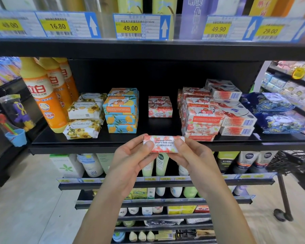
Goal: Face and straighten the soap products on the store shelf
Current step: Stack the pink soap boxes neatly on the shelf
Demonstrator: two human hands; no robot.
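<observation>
**Two hands hold a pomegranate soap box at a store shelf**

View from head cam, looking fwd & down. Both hands hold one pomegranate goat's milk soap box (163,143) just in front of the black shelf (95,147) edge, label facing the camera, long side level. Left hand (130,159) pinches the box's left end, thumb on the front. Right hand (192,155) pinches the right end the same way.

On the shelf behind, centre, a small stack of matching red soaps (159,107) sits far back w/ bare shelf around it. To its right, an uneven pile of red soap boxes (202,118), some angled, some showing barcodes. To its left, a stack of blue-orange soaps (121,111), then yellow floral soaps (84,118), then orange detergent bottles (42,95). Dark blue packs (275,113) lie at far right. Price tags (130,28) line the shelf above; approx. readable ones say 16.80, 49.00, 49.90
</observation>
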